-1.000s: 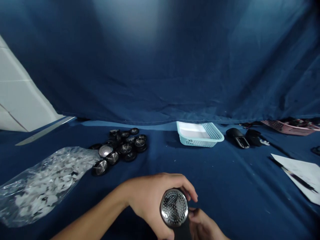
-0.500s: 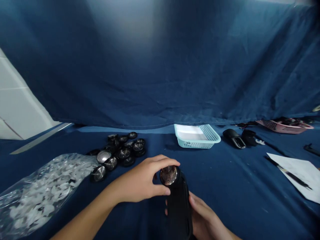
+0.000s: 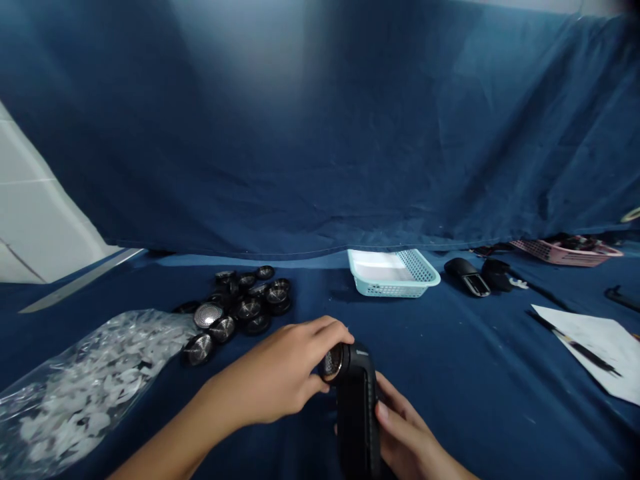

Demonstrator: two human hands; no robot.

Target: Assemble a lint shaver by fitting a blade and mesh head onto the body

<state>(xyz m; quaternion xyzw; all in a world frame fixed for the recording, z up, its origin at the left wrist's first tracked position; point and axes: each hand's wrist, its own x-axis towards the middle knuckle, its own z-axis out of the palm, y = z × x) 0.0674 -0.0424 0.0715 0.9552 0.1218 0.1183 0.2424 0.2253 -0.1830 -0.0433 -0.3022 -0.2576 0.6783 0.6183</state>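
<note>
Black lint shaver [image 3: 356, 417], bottom cut off

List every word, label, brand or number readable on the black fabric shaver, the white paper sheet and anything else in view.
Small pale mark near the top of the black fabric shaver: too small to read.
White paper sheet: nothing legible.
Nothing else in view shows readable text.

Black fabric shaver [image 3: 356, 417], steel-mesh head [image 3: 332, 363] leftward
</note>
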